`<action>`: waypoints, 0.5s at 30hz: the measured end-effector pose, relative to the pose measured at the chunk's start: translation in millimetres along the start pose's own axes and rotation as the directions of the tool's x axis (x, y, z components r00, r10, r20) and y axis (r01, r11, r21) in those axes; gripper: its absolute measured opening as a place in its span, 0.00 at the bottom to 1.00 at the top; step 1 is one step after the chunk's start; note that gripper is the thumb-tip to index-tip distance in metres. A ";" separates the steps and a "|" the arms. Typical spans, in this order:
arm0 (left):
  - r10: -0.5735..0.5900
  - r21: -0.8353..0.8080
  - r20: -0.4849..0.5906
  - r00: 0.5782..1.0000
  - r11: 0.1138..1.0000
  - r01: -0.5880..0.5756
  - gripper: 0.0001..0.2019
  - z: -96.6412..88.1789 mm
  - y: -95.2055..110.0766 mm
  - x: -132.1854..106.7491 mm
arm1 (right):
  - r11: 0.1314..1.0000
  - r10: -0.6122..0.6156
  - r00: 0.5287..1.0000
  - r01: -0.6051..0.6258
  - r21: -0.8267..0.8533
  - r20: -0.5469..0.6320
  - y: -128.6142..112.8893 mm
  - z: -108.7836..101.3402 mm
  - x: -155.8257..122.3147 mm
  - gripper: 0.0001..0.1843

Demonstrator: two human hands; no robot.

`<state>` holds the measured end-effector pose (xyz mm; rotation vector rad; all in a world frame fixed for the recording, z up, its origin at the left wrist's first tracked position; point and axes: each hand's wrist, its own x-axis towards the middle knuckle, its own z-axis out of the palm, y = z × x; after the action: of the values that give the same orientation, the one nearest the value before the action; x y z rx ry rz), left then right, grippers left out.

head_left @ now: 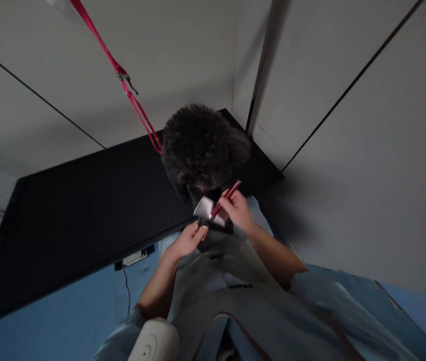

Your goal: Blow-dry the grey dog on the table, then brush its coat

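Note:
A dark, curly-haired dog [201, 145] is on a black table [96, 200], at the edge nearest me. My left hand [189, 239] is closed around the dog's dark paw [202, 221], thumb on top. In my right hand [238, 209] is what looks like a slicker brush [228, 197], with a red handle and a wide pale metal head. Its head lies just above the paw, close to my left fingers; whether it touches the fur I cannot tell. The dog's face is largely hidden by fur and the downward view.
A red lead [143, 118] with a metal clip runs from the upper left down to the dog. Thin dark cords [351, 87] slant to the table's corners. Pale walls stand behind and right. Below the near edge hangs a small box [135, 257] with a cable.

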<state>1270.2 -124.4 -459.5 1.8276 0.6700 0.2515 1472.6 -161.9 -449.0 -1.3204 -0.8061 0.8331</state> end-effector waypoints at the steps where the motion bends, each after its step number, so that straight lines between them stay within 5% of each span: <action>1: 0.024 0.001 -0.014 1.000 1.000 -0.024 0.25 0.9 0.8 0.9 | 0.999 -0.029 0.991 0.027 -0.020 -0.131 1.1 -3.6 2.7 0.12; 3: 0.062 0.000 -0.036 0.997 0.998 -0.062 0.25 4.3 2.4 3.9 | 0.994 -0.075 0.949 0.047 -0.098 -0.307 3.3 -10.4 4.5 0.10; 4: 0.060 0.019 -0.050 0.997 0.998 -0.059 0.25 6.9 3.1 6.1 | 0.990 -0.061 0.957 0.021 -0.142 -0.283 4.3 -12.1 2.3 0.10; 6: 0.041 0.142 -0.100 0.994 0.989 -0.026 0.23 13.3 5.3 11.0 | 0.975 0.043 0.999 -0.049 -0.217 -0.030 6.4 -10.0 -8.5 0.11; 9: 0.030 0.455 -0.135 0.990 0.890 0.035 0.20 20.9 12.2 15.7 | 0.954 0.139 0.945 -0.047 -0.296 0.298 9.4 3.7 -29.8 0.15; 12: 0.079 0.650 -0.049 0.996 0.759 -0.028 0.18 13.8 23.8 14.8 | 0.937 0.101 0.978 -0.032 -0.349 0.181 6.3 14.7 -40.0 0.16; 15: 0.291 0.756 -0.113 0.950 0.646 -0.108 0.16 -9.0 34.9 18.6 | 0.887 0.013 0.994 0.040 -0.460 0.112 -9.7 16.9 -40.2 0.14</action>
<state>1292.2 -114.6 -426.9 2.7175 0.7944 0.3739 1438.9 -189.6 -439.2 -1.6949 -1.1523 0.7314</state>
